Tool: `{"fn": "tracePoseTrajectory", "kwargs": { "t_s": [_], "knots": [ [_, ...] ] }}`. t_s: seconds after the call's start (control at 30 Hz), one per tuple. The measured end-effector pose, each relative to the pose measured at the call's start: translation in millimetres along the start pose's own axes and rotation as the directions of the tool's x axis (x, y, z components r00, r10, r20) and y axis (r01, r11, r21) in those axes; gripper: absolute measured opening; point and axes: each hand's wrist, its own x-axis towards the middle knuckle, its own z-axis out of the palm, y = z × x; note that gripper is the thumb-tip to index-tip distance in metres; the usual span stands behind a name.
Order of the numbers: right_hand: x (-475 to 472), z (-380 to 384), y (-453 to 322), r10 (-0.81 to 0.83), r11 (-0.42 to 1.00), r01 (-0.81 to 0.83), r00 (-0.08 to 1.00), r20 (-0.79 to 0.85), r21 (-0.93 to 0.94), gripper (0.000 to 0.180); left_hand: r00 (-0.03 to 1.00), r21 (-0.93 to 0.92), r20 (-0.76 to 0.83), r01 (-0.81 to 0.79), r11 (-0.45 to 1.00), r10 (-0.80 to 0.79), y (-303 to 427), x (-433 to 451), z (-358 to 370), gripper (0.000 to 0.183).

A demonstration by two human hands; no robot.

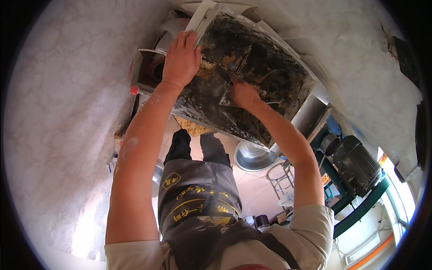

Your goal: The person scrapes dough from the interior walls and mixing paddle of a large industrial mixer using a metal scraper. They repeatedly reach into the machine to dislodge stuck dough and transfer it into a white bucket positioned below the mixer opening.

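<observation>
A large rectangular box (216, 87) lies before me, its dark inner surface scraped, flaky and blotched with brown residue. My left hand (181, 57) rests on its left rim, fingers over the pale edge. Inside the box, my right hand (243, 91) is closed round something dark, perhaps a scraper's handle; the hand is blurred and hides most of it. Yellowish crumbs (206, 69) lie near the left wall. Beside my right wrist a thin pale rod or wire (272, 102) shows against the dark surface.
A metal basin (255, 157) stands on the tiled floor below the box, with a metal-framed stool (280, 179) beside it. A yellowish crumbly heap (191, 126) shows by my feet. An electric motor (359, 165) on a green frame stands at the right. An open cardboard box (135, 69) is at the left.
</observation>
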Motion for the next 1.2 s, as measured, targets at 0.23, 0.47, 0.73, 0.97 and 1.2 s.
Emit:
{"fn": "tracePoseTrajectory", "kwargs": {
  "t_s": [0.23,0.47,0.73,0.97,1.2],
  "knots": [
    [52,-4,-43,-0.020,1.000,0.019,0.998,0.059,0.021,0.043,0.999,-0.035,-0.030,-0.023,0.999,0.022,5,6,-4,0.036],
    [1,12,-63,0.012,0.981,0.012,0.992,0.123,-0.192,0.059,0.999,-0.013,-0.029,-0.024,1.000,0.024,1,3,-2,0.035],
    [59,64,-6,-0.102,0.956,0.084,0.993,0.052,0.282,0.042,1.000,-0.055,0.026,0.008,0.998,-0.006,14,10,0,0.035],
    [29,-12,-48,0.146,0.032,-0.460,0.881,0.451,0.887,0.023,1.000,-0.049,0.024,0.008,0.999,-0.006,-1,4,-6,0.037],
    [64,-15,-45,0.310,0.294,-0.228,0.941,0.133,0.928,0.022,0.999,-0.083,0.030,-0.032,0.996,0.035,7,10,-1,0.036]
  ]
}}
